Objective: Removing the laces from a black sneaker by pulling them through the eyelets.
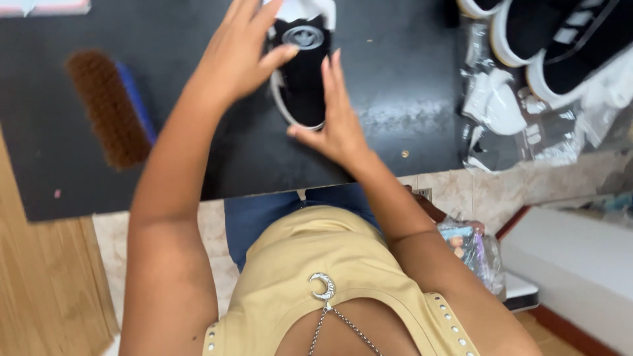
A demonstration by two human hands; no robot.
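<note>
— While we go from the left, what lies on the black table [409, 66]?

— First a brush [109, 109] with brown bristles and a blue back, lying apart from everything. Then a black shoe [300, 72] with a white sole, sitting mid-table.

— And the hands?

— Both open, fingers spread. Left hand [237, 56] rests on the shoe's left side, right hand [337, 118] cups its right side and heel.

— Any containers?

— At right, clear plastic bags [511, 122] hold white stuffing. More black-and-white shoes [560, 39] sit beside them.
</note>
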